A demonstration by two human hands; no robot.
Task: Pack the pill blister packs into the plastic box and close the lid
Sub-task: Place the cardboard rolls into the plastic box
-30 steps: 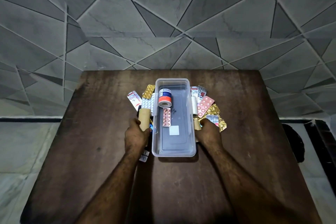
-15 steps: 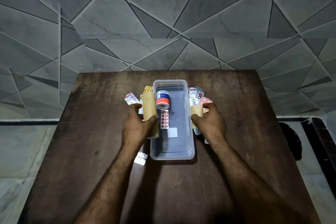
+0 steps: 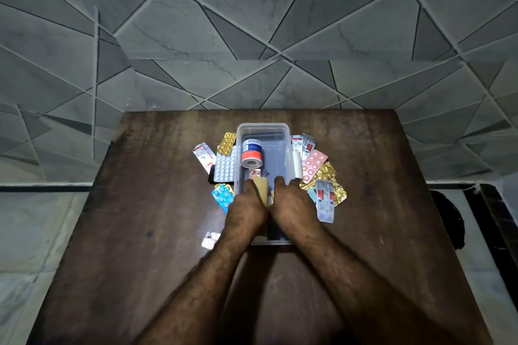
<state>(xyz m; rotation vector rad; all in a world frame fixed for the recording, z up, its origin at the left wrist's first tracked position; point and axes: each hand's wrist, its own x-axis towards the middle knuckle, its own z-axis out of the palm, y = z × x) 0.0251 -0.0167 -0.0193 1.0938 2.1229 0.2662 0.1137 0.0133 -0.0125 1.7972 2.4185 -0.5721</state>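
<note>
Through the head camera you look down on a dark wooden table (image 3: 140,232) set against a wall of grey angular tiles (image 3: 252,22), with the clear plastic box (image 3: 263,126) standing open near the table's middle, its long side running away from you. Both your hands are over the near half of the box, side by side and almost touching. Your left hand (image 3: 246,204) has its fingers curled round a tan roll (image 3: 260,187), held upright and dipping inside the box. Your right hand (image 3: 291,202) turns its back to the camera with fingers bent down into the box – whether it grips anything you cannot tell. In the far half of the box lies an orange-and-white tape roll (image 3: 251,152), and just in front of it a small pink blister (image 3: 255,172). The remaining packs sit on the table on either side of the box: to the left a gold blister (image 3: 226,143), a white pill blister (image 3: 225,166), a red-and-white pack (image 3: 204,155) and a blue blister (image 3: 222,196); to the right a pink blister pack (image 3: 314,165), crumpled gold foil (image 3: 326,178) and a silver strip (image 3: 325,202). A small white pack (image 3: 210,239) lies apart – beside your left forearm.
</note>
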